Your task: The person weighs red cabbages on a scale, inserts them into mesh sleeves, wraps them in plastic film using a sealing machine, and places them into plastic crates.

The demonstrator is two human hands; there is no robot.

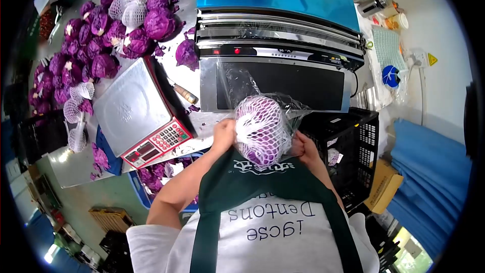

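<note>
A purple cabbage (270, 139) in white foam netting sits in front of my apron, at the near edge of the wrapping machine (230, 83). Clear plastic film (242, 78) runs from the machine's plate and bunches around the cabbage. My left hand (224, 134) is closed at the cabbage's left side, its fingers curled on the film's edge. On the opposite side, my right hand (303, 146) pinches the film close to the cabbage. Some fingertips of both hands are hidden.
To the left, a red scale (134, 108) stands beside a wood-handled knife (184, 92). Many purple cabbages (103, 65) are piled beyond it. A black crate (361, 146) is at right and a blue basket (139, 187) below the table. Another person's arm (48, 0) shows top left.
</note>
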